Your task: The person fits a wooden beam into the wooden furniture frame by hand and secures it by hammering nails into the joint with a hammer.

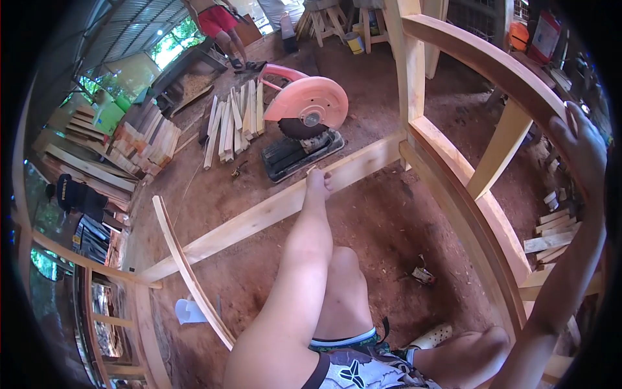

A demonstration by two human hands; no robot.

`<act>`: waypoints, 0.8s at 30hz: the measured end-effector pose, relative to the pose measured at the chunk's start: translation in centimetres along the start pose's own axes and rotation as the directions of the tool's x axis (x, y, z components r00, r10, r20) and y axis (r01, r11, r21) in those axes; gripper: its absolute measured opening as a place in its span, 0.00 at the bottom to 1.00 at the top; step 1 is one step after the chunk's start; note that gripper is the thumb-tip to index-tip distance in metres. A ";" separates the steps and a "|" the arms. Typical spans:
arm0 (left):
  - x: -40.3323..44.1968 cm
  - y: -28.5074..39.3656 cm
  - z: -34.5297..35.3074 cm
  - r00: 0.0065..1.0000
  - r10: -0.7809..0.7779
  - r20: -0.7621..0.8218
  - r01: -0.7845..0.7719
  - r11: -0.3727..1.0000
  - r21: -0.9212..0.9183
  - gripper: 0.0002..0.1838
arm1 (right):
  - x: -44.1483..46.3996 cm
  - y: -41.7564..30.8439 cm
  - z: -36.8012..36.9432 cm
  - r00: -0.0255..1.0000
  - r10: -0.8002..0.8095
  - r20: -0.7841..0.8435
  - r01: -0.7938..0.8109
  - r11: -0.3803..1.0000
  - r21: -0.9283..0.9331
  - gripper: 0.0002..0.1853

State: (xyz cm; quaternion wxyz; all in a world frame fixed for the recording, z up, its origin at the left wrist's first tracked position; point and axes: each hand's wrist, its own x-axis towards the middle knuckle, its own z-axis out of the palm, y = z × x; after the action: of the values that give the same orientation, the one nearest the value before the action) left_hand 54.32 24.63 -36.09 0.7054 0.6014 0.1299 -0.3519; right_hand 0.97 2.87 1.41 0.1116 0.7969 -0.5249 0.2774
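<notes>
Dirt floor [389, 233] spread beneath the wooden frame [259, 223]. A curved strip [188, 269] lay left of the left hand [317, 184], which curled at a straight rail [363, 159], grip unclear, below a chop saw [311, 107]. The right hand [581, 137] clasped a curved rail [492, 61].

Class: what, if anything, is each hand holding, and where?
The right hand holds the curved upper rail by its near part. The left hand touches the long board at its upper edge; gripping is unclear.
</notes>
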 end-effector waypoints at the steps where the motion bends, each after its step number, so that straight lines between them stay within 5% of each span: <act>1: -0.2 0.2 0.0 1.000 -0.007 0.003 0.007 1.000 -0.003 0.08 | 0.2 0.1 0.0 1.000 0.007 -0.002 -0.007 1.000 0.004 0.37; 3: -0.4 0.3 -0.1 1.000 -0.001 -0.010 0.001 1.000 -0.007 0.09 | 0.6 0.4 -0.3 0.991 -0.093 0.095 0.102 0.990 -0.096 0.40; 6: -0.7 0.5 -0.4 1.000 0.031 0.005 -0.031 0.999 0.032 0.08 | -0.6 -1.7 -2.0 0.992 0.000 0.130 0.014 0.994 -0.104 0.40; 15: -0.2 1.1 -1.5 0.996 0.017 0.086 -0.007 0.992 -0.125 0.09 | -0.7 -0.6 -1.3 1.000 -0.023 0.019 0.023 1.000 0.003 0.34; 21: -0.2 4.6 -0.5 0.980 0.200 -0.017 -0.200 0.971 -0.131 0.18 | -0.4 2.3 2.2 0.994 -0.082 -0.068 0.092 0.982 0.165 0.32; 24: -0.4 7.2 1.2 0.963 0.178 0.204 -0.102 0.936 -0.337 0.24 | -0.7 -0.4 -0.9 0.995 0.053 0.089 -0.068 0.984 0.166 0.32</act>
State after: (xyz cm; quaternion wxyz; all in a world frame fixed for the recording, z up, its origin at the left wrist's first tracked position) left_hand 58.43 23.83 -30.12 0.8282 0.4400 0.0593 -0.3420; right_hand 0.87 3.99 1.81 0.0127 0.7982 -0.5277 0.2903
